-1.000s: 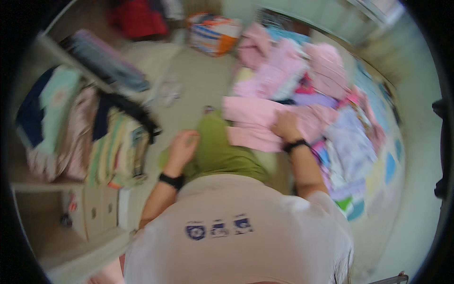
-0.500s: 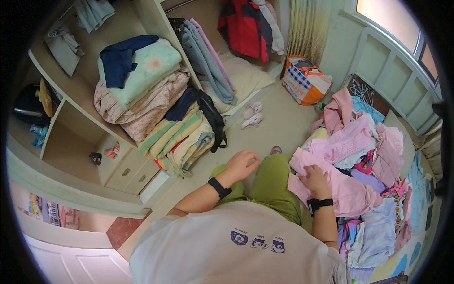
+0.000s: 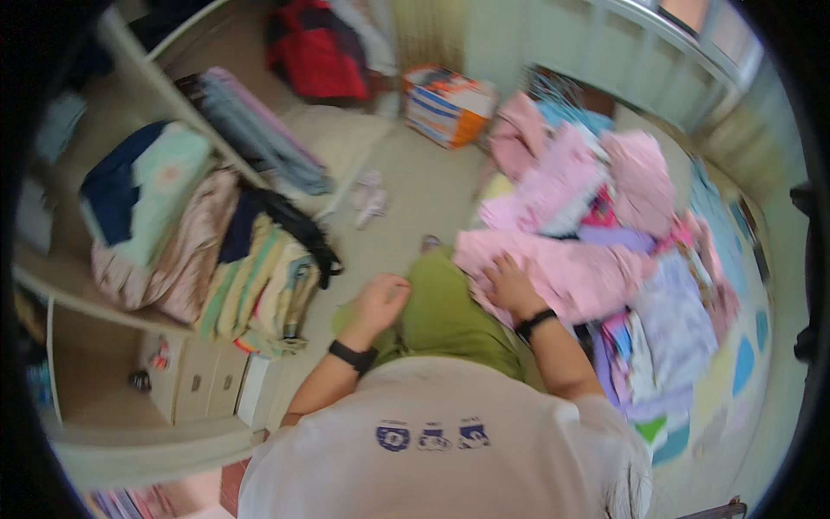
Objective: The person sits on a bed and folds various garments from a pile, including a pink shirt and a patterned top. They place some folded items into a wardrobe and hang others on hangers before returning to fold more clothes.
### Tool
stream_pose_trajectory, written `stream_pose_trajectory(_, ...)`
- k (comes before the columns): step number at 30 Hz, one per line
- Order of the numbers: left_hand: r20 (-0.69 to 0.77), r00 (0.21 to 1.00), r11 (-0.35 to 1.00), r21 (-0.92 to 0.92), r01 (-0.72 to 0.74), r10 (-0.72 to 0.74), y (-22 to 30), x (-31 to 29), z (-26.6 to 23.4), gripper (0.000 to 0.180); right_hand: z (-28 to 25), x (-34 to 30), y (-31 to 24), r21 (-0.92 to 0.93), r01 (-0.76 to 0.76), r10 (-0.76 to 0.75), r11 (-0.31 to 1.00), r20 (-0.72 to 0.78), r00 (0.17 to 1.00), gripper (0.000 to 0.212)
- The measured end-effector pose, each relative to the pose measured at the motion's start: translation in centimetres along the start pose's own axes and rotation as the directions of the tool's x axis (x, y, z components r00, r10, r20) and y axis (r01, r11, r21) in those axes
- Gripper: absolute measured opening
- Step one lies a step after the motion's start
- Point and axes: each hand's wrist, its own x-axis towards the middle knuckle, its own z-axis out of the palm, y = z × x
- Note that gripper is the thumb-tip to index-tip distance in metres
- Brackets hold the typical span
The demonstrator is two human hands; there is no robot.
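Orange, white and blue shopping bag [image 3: 450,112] on beige floor [image 3: 428,186] | pale pink slippers [image 3: 371,201] nearby | red-and-black jacket [image 3: 318,54] hanging | folded yellow-green striped fabric [image 3: 246,281] above cream drawers [image 3: 210,389]

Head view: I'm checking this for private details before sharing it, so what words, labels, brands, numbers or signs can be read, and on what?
None can be read.
White shirt: tiny captions above three dark blue prints, too small and blurred.
Orange, white and blue bag: any lettering is lost in blur.
Pink garment under the right hand: no lettering can be made out.
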Motion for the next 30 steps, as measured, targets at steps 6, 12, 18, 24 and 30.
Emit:
stream_pose_trajectory(6, 0.174, 0.983, 0.998, 0.005, 0.064, -0.064, -0.7, -0.4, 0.9, 0.018, -0.2, -0.3, -0.5, 0.054, -0.024, 0.025, 0.998, -0.022, 0.999, 0.058)
stream_pose_trajectory(12, 0.403, 0.913, 0.998, 0.001, -0.065, 0.059, -1.7, -0.1, 1.7, 0.036, -0.1, -0.3, -0.5, 0.044, -0.012, 0.014, 0.999, -0.048, 0.999, 0.057)
stream_pose_trajectory(18, 0.511, 0.858, 0.991, 0.131, -0.019, -0.051, -1.0, 1.0, 1.0, 0.040, 0.9, 0.0, -0.4, -0.011, 0.004, -0.005, 1.000, -0.126, 0.992, 0.058)
stream_pose_trajectory(24, 0.482, 0.876, 0.985, 0.158, -0.063, -0.021, -1.2, 1.1, 1.4, 0.039, 0.9, 0.1, -0.5, 0.007, -0.017, 0.017, 1.000, -0.073, 0.997, 0.054)
stream_pose_trajectory(30, 0.499, 0.866, 0.987, 0.148, -0.064, -0.019, -1.7, 1.2, 1.7, 0.040, 0.0, 0.4, -0.9, -0.003, -0.050, 0.050, 0.999, -0.013, 0.999, 0.053)
